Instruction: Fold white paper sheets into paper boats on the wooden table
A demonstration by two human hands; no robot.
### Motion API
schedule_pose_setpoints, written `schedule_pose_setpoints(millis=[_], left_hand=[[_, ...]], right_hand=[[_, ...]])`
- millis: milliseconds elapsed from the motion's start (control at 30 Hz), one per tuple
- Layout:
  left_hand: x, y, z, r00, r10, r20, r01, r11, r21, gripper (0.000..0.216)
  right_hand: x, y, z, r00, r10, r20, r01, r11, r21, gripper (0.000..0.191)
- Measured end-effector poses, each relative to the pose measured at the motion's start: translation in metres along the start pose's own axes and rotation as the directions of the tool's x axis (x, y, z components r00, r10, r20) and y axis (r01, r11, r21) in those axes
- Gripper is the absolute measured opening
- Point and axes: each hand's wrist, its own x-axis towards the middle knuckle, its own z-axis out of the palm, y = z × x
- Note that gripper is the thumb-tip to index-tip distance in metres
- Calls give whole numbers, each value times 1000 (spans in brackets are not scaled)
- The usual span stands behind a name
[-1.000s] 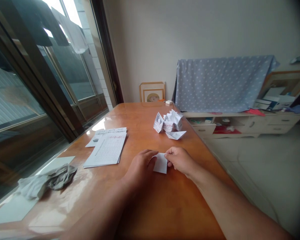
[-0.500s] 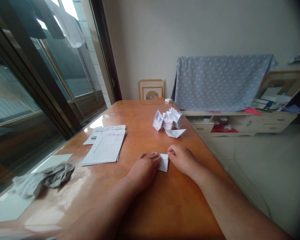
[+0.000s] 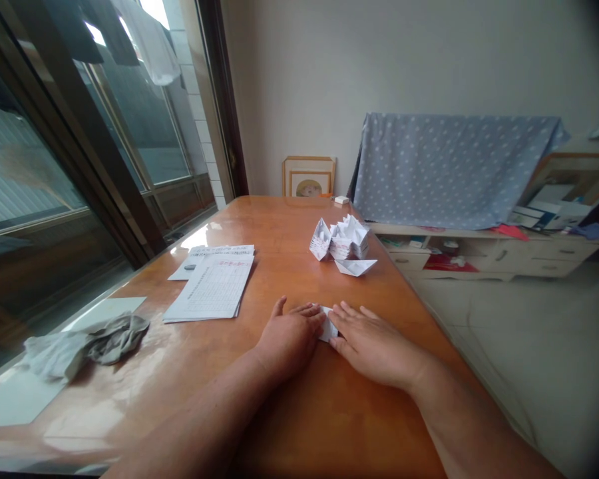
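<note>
A small folded white paper (image 3: pixel 328 327) lies on the wooden table (image 3: pixel 289 412), mostly covered by both hands. My left hand (image 3: pixel 288 336) rests on its left part with the fingers bent down onto it. My right hand (image 3: pixel 368 339) lies flat over its right part, fingers stretched out and spread. Only a small white strip of the paper shows between the two hands. Farther back stands a heap of folded paper boats (image 3: pixel 342 239), with one single paper boat (image 3: pixel 355 267) in front of it.
A stack of printed sheets (image 3: pixel 212 287) lies to the left, a crumpled grey cloth (image 3: pixel 87 342) and a blank sheet (image 3: pixel 14 399) nearer the window. The table's right edge drops to the floor. A low cabinet under a dotted blue cloth (image 3: pixel 454 169) stands behind.
The paper was held up between both hands a second ago. It now lies pressed flat on the table. My right hand has opened and spread over it; the left hand presses beside it.
</note>
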Motion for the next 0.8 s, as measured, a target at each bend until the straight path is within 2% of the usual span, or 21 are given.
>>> schedule_pose_setpoints(millis=[133,233,400,467,667,800], left_hand=[[-1,-1,-1,1000,2,-16,-3,999,-32,43],[-1,-7,-2,1000,2,-29,-3,1000,-31,42],[-1,-20,-11,976,-146,-162,152,988,23,32],[0,-22,-14,970,-151,-191,160,987,29,29],[1,-24,-11,984,-43,-176,43,999,-4,38],[-1,-27,-4,993,-52,-111,56,998,39,52]], right_hand=[[0,-5,1,999,38,20,-37,999,-13,71],[0,-6,-1,998,44,41,-43,999,-21,71],[-1,-4,-4,998,32,45,-32,999,-12,65],[-1,-3,-3,999,29,39,-29,1000,-7,64],[-1,-2,-1,999,31,26,-31,1000,2,63],[-1,-3,-1,998,49,30,-49,999,1,63]])
